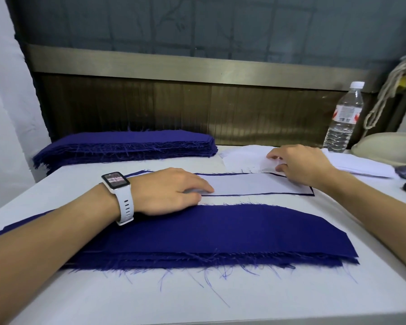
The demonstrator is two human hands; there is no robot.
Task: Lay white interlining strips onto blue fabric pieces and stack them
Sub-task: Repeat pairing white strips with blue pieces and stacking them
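White interlining strip [256, 184], thin, limp, light, on blue fabric piece [138, 174] at bench [220, 301] centre. Left hand [171, 191] fingers straight, pressing its end; right hand [300, 164] fingers pinching a sheet [270, 165] off the white pile [244, 154]. Best lifted by corners.

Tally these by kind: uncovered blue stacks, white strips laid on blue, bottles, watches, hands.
Uncovered blue stacks: 2, far blue stack, near blue stack
Laid white strip: 1
Water bottle: 1
Watch: 1
Hands: 2, left hand, right hand
Total: 7
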